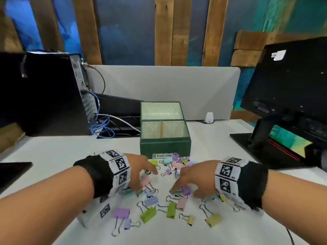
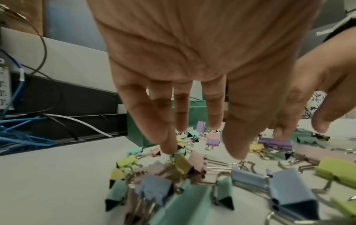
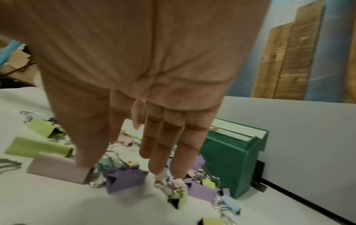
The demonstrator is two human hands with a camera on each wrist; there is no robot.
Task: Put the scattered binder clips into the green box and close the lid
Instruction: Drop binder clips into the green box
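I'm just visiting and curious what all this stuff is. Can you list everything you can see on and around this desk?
binder clips: many, pastel purple, green, pink, blue, yellow; scattered on the table in front of the box
green box: one, dark green, lid open, nothing visible inside; middle of the table
label: one, white, handwritten; at the box's front
table: one, white
computer tower: one, black; far left
cables: several, blue, white, black; beside the tower
monitor: one, black; right
left hand: fingers spread over clips
right hand: fingers spread over clips
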